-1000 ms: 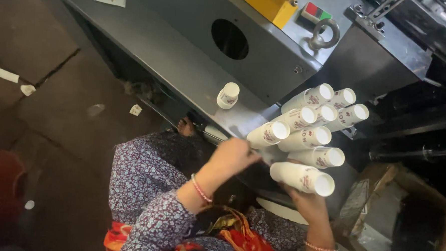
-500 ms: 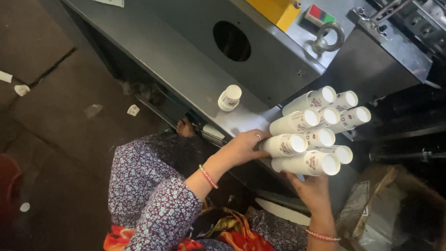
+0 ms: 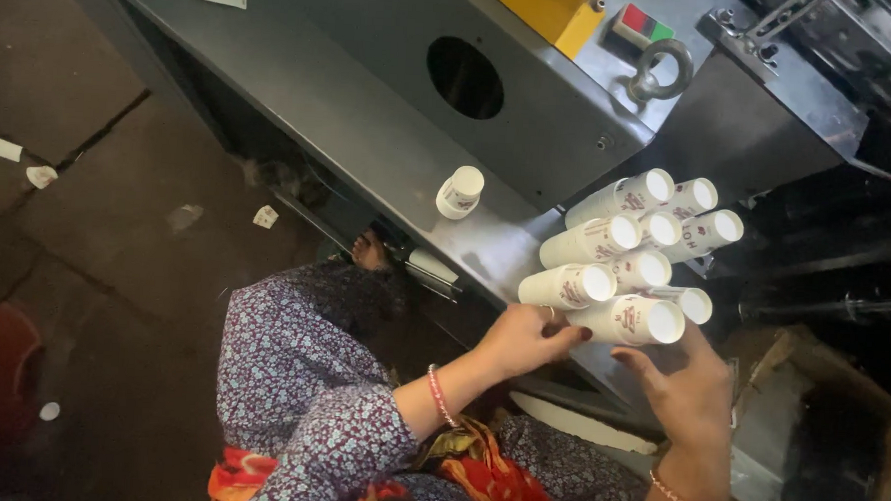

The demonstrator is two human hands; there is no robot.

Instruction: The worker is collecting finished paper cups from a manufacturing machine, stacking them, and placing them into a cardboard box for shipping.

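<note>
A bundle of white paper cup stacks (image 3: 638,251) lies on its side at the near edge of a grey metal machine table (image 3: 371,127), the stacks' long axes running from lower left to upper right, with their open round mouths pointing up and to the right. The stacks are piled on one another in a cluster, touching. The left hand (image 3: 522,339) cups the lower left end of the bundle, its fingers curled around the nearest stack's narrow end, holding it. The right hand (image 3: 685,386) is under the lowest stack, with the thumb and fingers spread wide against its side, supporting the pile from below. A single small cup (image 3: 460,191) stands alone on the table to the left, apart from the bundle. Behind it a round hole (image 3: 465,78) opens in the machine's sloped panel, and a yellow block (image 3: 546,6) sits above. Scraps of paper (image 3: 40,176) lie on the dark floor at the left.
</note>
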